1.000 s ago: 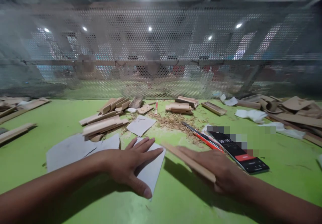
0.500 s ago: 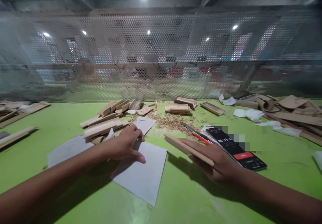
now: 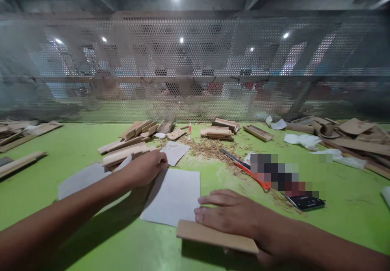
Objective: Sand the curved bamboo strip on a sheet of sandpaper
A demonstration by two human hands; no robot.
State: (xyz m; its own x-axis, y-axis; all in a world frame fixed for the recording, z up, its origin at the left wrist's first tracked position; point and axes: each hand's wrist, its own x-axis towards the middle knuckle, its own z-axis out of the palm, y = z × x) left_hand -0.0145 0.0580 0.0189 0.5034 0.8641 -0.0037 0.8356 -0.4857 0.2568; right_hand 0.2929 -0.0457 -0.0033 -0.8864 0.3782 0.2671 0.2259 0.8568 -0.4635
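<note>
A pale sheet of paper point(image 3: 175, 198) lies flat on the green table in front of me. My left hand point(image 3: 149, 167) is closed at the sheet's upper left corner, fingers curled under; what they pinch is hidden. In my right hand point(image 3: 228, 216) a flat strip of bamboo point(image 3: 216, 236) is held low over the sheet's near right corner, with the thumb side beneath it. Two fingertips of that hand reach over the sheet's right edge. Beyond the left hand lies a smaller piece of paper point(image 3: 175, 152).
Bamboo pieces point(image 3: 123, 153) are stacked at the left, more point(image 3: 217, 133) at the back. Shavings point(image 3: 210, 149) surround a red-handled tool point(image 3: 250, 171) near a partly blurred phone point(image 3: 307, 202). Offcuts point(image 3: 353, 137) crowd the right. A perforated metal screen point(image 3: 195, 59) closes the far side.
My right hand has brought the bamboo strip down and left to the sheet's near corner. The sheet has turned slightly. My left hand has drawn back a little, its fingers curling in.
</note>
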